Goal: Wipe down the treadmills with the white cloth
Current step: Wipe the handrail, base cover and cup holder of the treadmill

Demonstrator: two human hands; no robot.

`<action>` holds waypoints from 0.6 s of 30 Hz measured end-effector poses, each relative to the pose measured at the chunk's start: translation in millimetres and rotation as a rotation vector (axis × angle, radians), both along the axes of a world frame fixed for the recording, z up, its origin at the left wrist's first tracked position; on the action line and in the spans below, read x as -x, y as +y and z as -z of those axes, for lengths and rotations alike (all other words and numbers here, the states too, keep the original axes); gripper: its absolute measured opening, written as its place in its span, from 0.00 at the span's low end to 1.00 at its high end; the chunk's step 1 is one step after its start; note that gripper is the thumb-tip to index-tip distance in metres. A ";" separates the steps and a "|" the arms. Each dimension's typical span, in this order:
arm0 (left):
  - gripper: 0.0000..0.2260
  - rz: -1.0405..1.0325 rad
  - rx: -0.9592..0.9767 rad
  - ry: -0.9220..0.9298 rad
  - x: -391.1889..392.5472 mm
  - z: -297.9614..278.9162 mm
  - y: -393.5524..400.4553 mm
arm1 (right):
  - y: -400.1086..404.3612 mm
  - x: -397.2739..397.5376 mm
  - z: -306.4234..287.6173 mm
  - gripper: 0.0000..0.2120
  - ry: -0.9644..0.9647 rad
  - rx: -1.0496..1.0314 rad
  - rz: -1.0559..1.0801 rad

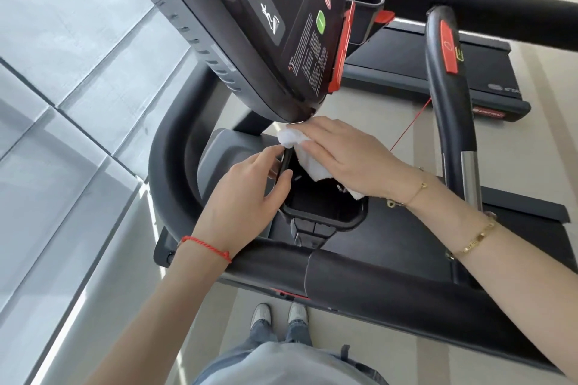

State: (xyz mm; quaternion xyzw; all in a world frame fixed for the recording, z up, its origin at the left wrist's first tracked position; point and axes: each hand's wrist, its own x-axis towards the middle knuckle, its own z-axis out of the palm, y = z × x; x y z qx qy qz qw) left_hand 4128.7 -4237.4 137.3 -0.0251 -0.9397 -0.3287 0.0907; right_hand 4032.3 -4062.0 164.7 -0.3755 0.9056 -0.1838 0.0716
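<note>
Your right hand (pixel 347 159) lay flat, fingers straight, pressing the crumpled white cloth (pixel 305 155) against the rim of the black plastic cup-holder tray (pixel 325 212) just under the treadmill's black console (pixel 266 25), while your left hand (pixel 247 194) pinched that rim with curled fingers.

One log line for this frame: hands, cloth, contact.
left hand: grips black cup-holder rim | right hand: presses white cloth there | stage: wiping

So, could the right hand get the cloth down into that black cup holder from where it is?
Probably yes. The right hand already presses the white cloth at the cup holder rim, the opening below looks unobstructed, and the left hand only grips the far edge.
</note>
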 end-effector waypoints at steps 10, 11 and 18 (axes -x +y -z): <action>0.18 -0.004 -0.046 -0.001 0.7 0.1 0.1 | 16.7 20.4 -2.2 0.11 -0.272 0.042 0.132; 0.18 -0.005 -0.046 -0.002 0.7 0.1 0.4 | 10.6 23.2 -2.5 0.08 -0.263 0.021 0.126; 0.19 -0.013 -0.046 -0.026 0.7 1.1 -1.5 | 32.1 14.4 7.4 0.11 -0.199 0.052 0.223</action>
